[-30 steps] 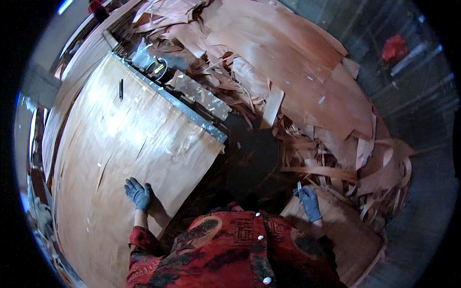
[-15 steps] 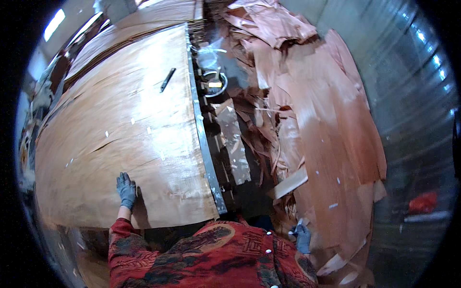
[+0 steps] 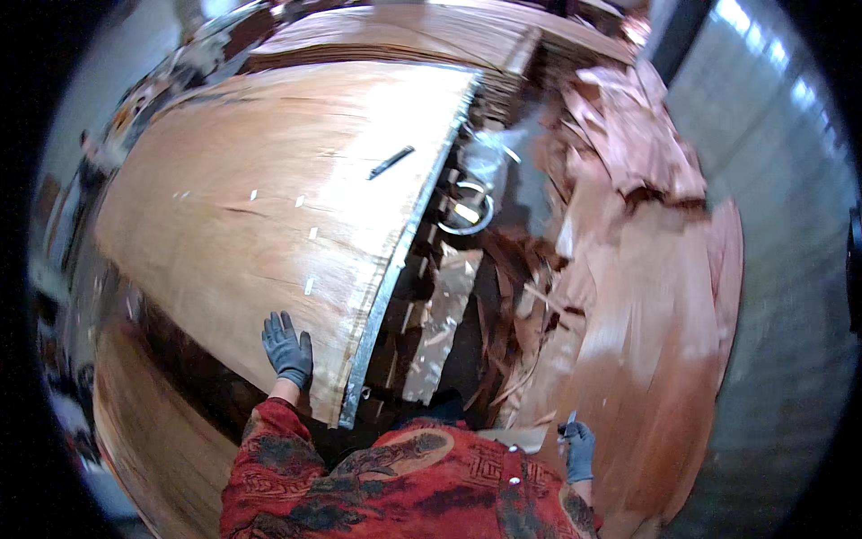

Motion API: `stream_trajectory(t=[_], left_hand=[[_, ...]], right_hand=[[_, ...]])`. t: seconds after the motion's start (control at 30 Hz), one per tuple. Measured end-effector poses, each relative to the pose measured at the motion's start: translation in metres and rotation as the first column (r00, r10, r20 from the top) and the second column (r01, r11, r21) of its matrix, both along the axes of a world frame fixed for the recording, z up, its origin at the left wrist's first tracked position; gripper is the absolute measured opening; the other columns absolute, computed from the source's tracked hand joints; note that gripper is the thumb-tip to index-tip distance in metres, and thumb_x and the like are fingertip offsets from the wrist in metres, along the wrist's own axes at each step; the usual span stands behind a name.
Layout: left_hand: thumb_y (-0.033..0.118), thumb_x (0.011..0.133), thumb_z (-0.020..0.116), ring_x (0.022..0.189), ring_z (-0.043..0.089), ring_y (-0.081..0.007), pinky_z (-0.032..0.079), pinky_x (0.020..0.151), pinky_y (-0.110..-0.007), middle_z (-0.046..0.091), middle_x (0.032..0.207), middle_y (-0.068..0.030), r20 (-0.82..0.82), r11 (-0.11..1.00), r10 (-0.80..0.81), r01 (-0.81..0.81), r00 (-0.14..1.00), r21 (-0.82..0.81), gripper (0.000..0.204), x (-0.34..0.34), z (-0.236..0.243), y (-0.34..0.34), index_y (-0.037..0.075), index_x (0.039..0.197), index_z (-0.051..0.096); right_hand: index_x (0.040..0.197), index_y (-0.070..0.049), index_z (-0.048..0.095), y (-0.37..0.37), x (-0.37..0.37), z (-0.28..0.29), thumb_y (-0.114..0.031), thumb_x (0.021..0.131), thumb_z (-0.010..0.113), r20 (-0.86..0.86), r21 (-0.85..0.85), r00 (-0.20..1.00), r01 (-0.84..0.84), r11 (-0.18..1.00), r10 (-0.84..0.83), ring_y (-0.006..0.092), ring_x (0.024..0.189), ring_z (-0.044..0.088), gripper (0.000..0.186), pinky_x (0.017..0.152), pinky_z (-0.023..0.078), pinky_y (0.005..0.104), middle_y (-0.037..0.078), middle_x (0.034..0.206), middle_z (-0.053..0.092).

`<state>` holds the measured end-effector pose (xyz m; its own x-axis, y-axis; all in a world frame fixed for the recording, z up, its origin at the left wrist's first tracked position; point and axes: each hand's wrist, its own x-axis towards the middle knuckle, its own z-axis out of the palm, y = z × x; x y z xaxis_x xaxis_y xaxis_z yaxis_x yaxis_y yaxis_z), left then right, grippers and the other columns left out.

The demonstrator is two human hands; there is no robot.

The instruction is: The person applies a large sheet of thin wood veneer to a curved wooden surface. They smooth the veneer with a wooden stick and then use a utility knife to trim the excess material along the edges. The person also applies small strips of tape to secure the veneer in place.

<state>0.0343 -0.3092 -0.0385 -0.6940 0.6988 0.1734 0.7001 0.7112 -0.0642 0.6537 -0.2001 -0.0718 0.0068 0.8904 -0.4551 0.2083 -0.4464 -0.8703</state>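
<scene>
My left hand (image 3: 289, 352), in a grey glove, lies flat with fingers spread on a large pale wood veneer sheet (image 3: 224, 260). Several small white strips (image 3: 312, 234) dot the sheet's surface. Farther up it rests a slim black tool (image 3: 391, 163), perhaps a closed utility knife. My right hand (image 3: 579, 449), also gloved, is low on the right, in front of reddish veneer sheets (image 3: 628, 395). Its fingers close on a small pale piece (image 3: 571, 417) whose kind is too small to make out.
A metal strip (image 3: 388, 289) runs along the big sheet's right edge. Beside it stands a white-rimmed bucket (image 3: 466, 229) with a brush in it. Torn veneer scraps (image 3: 512, 269) lie between the stacks. At the back is another veneer stack (image 3: 395, 40); a lower sheet (image 3: 162, 431) shows at left.
The view has swung left, so the sheet and bucket appear turned and farther right. My left hand is still flat on the sheet, now nearer its right edge; my right still pinches the pale piece.
</scene>
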Motion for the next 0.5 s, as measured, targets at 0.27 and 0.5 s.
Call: stream_trajectory(t=[0.27,0.5], left_hand=[[0.027,0.079,0.052,0.135,0.015,-0.0370,0.007,0.110,-0.047,0.021,0.144,-0.0211,0.058,0.998,-0.027,0.024,0.998,0.051,0.071,0.008,-0.002,-0.008,0.002,0.139,0.025],[0.019,0.077,0.053,0.136,0.011,-0.0382,0.006,0.110,-0.048,0.016,0.146,-0.0220,0.145,0.999,0.030,-0.025,0.989,-0.035,0.074,0.020,0.021,0.013,-0.002,0.140,0.021]], right_hand=[[0.090,0.003,0.064,0.189,-0.102,0.047,-0.022,0.090,0.053,0.150,0.168,0.880,-0.471,0.866,0.450,0.0141,0.074,0.061,0.027,0.069,0.048,0.0268,0.008,0.082,0.066],[0.091,0.001,0.063,0.343,-0.199,0.078,-0.019,0.091,0.051,0.192,0.141,0.698,-0.716,0.684,0.690,0.0099,0.071,0.056,0.024,0.066,0.046,0.0251,0.004,0.078,0.062]])
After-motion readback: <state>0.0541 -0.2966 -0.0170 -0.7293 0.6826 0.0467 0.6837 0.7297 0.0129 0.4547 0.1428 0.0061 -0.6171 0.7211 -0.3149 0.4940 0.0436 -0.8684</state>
